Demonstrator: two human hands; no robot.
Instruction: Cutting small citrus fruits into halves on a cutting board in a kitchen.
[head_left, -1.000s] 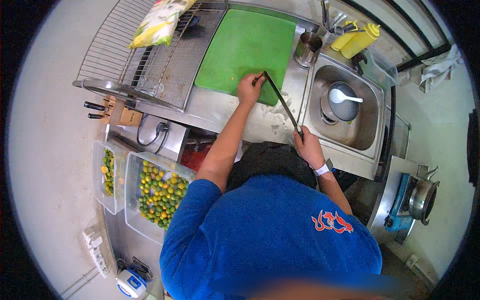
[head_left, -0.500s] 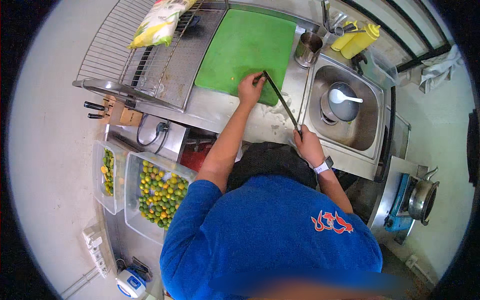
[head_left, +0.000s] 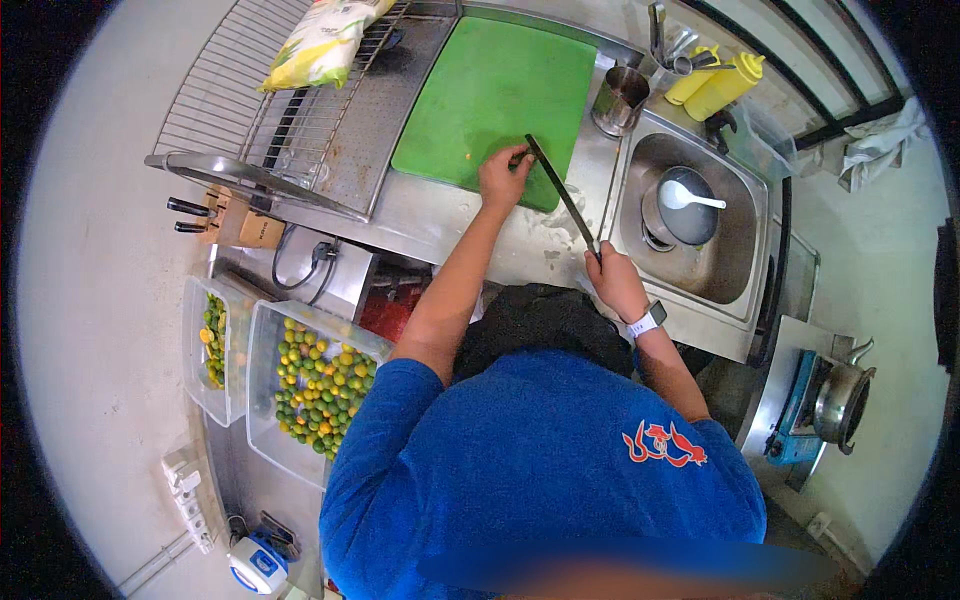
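My right hand (head_left: 617,283), with a pale-banded watch (head_left: 648,320) at the wrist, is wrapped round the handle of a long, narrow knife (head_left: 566,192). The blade slants up and left, its tip over the near right part of a green cutting board (head_left: 490,95). Beside that tip, my left hand (head_left: 505,178) is closed in a pinch above the board's near edge. Something small and dark shows at the fingertips, too small to name. A tiny orange speck (head_left: 468,156) lies on the board to the left of this hand.
At right, a sink (head_left: 735,275) holds a pan (head_left: 688,222) with a white spoon (head_left: 692,195). Beyond stand a metal jug (head_left: 620,100) and yellow squeeze bottles (head_left: 725,88). To the left are a wire rack (head_left: 215,110), knife block (head_left: 245,222) and tubs of small green-orange citrus (head_left: 320,390).
My right hand and the knife have shifted slightly away from me, the tip reaching a little farther past my left fingers. My left hand stays in nearly the same place.
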